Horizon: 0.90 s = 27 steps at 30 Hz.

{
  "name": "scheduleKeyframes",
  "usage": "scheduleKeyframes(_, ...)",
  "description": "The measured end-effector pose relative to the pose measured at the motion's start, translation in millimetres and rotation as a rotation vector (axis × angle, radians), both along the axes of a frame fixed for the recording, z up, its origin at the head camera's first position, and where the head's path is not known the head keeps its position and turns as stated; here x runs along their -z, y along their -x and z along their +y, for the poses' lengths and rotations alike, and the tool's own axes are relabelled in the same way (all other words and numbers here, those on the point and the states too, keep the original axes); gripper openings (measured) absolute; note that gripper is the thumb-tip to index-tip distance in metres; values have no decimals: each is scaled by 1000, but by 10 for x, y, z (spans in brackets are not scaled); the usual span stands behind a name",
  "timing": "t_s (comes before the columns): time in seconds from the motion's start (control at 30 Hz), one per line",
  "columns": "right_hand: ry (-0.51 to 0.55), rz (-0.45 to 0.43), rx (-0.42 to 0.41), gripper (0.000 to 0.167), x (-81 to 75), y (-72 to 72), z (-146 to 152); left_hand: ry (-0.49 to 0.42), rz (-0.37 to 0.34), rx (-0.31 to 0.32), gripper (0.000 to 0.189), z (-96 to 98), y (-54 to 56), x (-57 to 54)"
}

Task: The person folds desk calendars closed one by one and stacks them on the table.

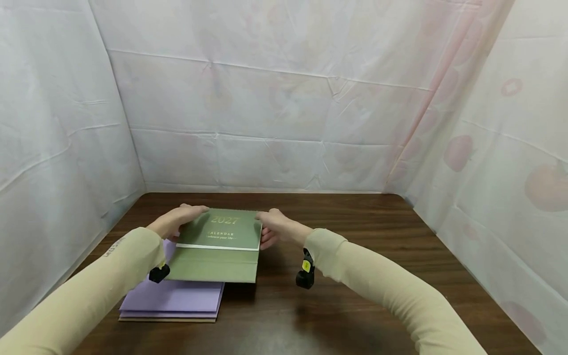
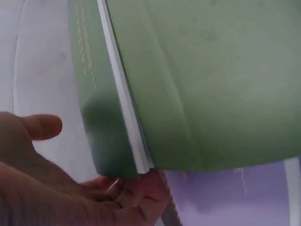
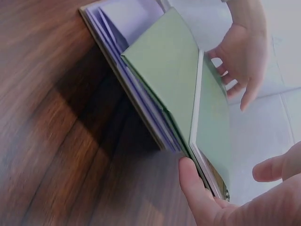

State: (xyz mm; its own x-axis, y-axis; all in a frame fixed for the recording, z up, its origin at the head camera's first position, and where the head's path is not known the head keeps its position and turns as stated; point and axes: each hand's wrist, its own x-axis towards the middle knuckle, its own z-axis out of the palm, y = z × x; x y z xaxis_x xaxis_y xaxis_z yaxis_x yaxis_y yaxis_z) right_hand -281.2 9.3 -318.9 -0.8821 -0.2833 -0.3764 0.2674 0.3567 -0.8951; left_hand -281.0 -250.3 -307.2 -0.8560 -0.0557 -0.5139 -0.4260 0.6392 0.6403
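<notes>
A green desk calendar (image 1: 239,228), its cover marked 2027, lies folded back over its paler green base flap (image 1: 208,264). Its near edge is raised over a purple calendar (image 1: 173,298) at the left of the table. My left hand (image 1: 175,221) holds the green calendar's left side, fingers tucked under the edge; its thumb (image 2: 44,127) stands off the cover in the left wrist view. On the opposite side my right hand (image 1: 279,229) holds the edge, with fingers (image 3: 190,176) beneath and the thumb apart from the cover.
Under the purple calendar shows a thin tan layer (image 1: 168,320). Everything lies on a dark wooden table (image 1: 355,276). White patterned sheets (image 1: 275,108) hang behind it and along both sides. Each wrist carries a small black camera (image 1: 305,276).
</notes>
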Motion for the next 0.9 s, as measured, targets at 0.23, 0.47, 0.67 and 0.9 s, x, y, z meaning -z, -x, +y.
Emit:
scheduleKeyframes(0.23,45,-23,-24,56,6,-56,-170,91,-47,57,96,-184,-18,-38)
scheduleKeyframes(0.47,81,-58,-51,56,14,-114,-307,109,-82,107,104,-343,-84,-99)
scheduleKeyframes(0.67,101,-74,-49,52,52,-178,-412,139,-82,158,103,-423,-100,-97)
scheduleKeyframes(0.9,111,-92,-52,55,100,-210,-498,193,-103,144,106,-487,-86,-70)
